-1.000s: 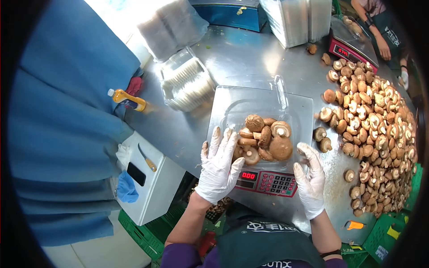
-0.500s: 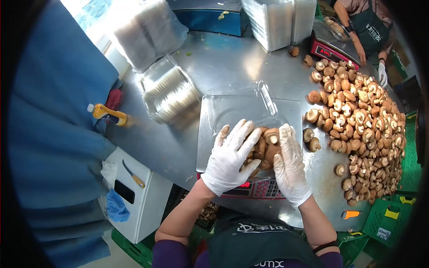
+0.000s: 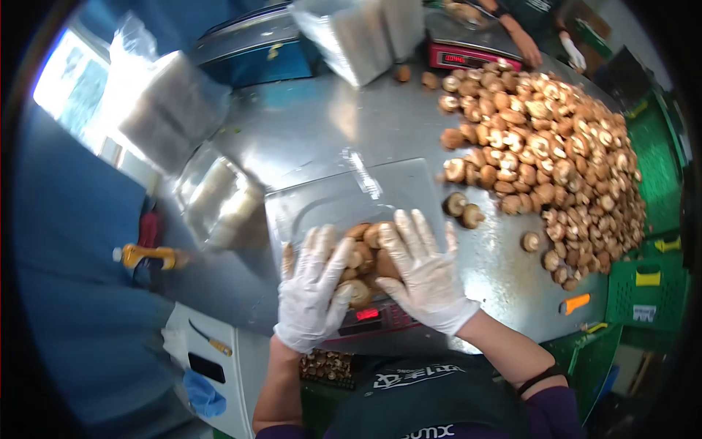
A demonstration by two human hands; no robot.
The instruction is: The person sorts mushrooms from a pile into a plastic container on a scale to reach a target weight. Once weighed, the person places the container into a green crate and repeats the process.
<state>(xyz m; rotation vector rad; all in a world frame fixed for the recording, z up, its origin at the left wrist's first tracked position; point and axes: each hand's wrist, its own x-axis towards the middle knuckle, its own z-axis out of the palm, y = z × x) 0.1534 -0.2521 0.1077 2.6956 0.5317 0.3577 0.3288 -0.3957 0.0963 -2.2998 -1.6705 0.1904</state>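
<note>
My left hand point(image 3: 311, 285), in a white glove, lies with fingers stretched along the left side of a group of brown mushrooms point(image 3: 358, 260). On their right side my right hand point(image 3: 428, 278), gloved too, rests with its fingers spread, thumb against the mushrooms. The mushrooms sit in a clear plastic box, mostly hidden by the hands; its clear lid point(image 3: 362, 175) lies open on the far side. Under it is the metal plate point(image 3: 417, 179) of a scale, whose red display point(image 3: 368, 314) is lit but blurred.
To the right spreads a large mushroom pile point(image 3: 541, 146), with an orange-handled tool point(image 3: 575, 304) near it. Stacked clear boxes point(image 3: 219, 194) and a yellow bottle point(image 3: 150, 257) are left. A knife point(image 3: 212, 339) and phone point(image 3: 206, 367) lie lower left. Another person's hand point(image 3: 526, 47) is by a second scale point(image 3: 468, 55).
The view has turned, so the table and pile appear further left. Both hands have opened out flatter, fingers more spread, and the right hand now reaches over the mushrooms' edge.
</note>
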